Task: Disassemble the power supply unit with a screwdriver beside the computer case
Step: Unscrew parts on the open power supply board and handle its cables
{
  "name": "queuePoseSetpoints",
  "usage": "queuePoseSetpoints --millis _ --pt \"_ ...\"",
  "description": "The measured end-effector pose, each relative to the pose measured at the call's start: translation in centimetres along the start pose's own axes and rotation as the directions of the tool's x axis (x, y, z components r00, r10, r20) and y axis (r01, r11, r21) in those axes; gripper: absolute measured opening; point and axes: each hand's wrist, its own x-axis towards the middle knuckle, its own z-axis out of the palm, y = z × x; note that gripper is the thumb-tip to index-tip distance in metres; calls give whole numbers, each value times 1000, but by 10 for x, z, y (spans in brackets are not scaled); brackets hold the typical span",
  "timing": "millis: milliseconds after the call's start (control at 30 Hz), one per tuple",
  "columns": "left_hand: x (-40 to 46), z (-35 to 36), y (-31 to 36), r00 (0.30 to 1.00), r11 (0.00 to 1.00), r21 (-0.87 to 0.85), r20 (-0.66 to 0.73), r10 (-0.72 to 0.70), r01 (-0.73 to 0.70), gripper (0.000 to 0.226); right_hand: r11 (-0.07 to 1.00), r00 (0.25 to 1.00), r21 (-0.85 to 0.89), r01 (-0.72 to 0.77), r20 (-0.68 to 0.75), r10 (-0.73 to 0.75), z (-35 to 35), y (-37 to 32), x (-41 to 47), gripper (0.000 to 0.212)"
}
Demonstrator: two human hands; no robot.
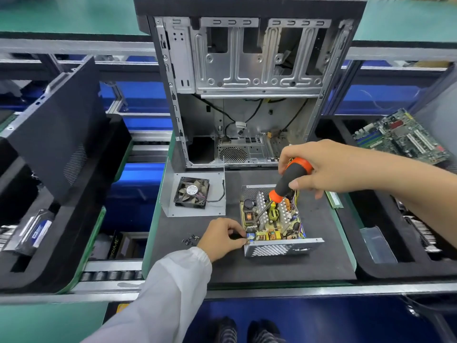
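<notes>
One opened power supply unit worked with one screwdriver, just below one stripped computer case.

The open grey metal power supply unit (272, 226), its yellow circuit board bare, sits right of centre on the dark desk (272, 268), just below the empty grey metal computer case (247, 95). The right hand (321, 167) has its fingers curled around the orange-and-black screwdriver (286, 179), whose shaft slants down-left into the board. The left hand (222, 237), in a white sleeve, pinches with narrow fingers at the unit's lower-left corner; what they hold is too small to tell. One black fan on a grey metal lid (191, 193) lies left of the unit. One small heap of dark screws (190, 240) lies just left of the left hand. One green motherboard (400, 137) rests at the right edge.
</notes>
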Motion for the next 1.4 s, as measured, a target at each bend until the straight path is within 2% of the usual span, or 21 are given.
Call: queuePoseSetpoints --millis 133,233,400,667,900,1100,1233,1400 --pt "-3 8 5 994 995 78 -98 -55 63 5 999 999 -13 38 25 -38 -4 4 2 21" --pt "-6 14 7 987 982 158 -143 -78 101 14 997 997 -17 71 40 -70 -5 6 2 19" --pt "-12 22 10 978 975 193 -196 -73 111 8 995 993 -31 99 72 -97 -7 9 0 18" --pt "-13 19 8 986 979 200 -166 -4 38 4 989 987 -84 125 114 -115 -4 12 1 17" --pt "-14 16 10 994 956 292 -113 13 21 12 975 977 -148 167 161 -143 2 4 10 16" --pt "-10 12 11 997 923 383 -52 57 -32 9 960 974 -207 189 164 -157 4 -7 15 16" --pt "-8 11 7 996 930 361 -42 85 -64 10 947 973 -249 202 166 -164 8 -13 17 17" --pt "-10 11 -3 995 980 186 -54 78 -67 10 913 963 -332 235 209 -172 24 -19 23 21"
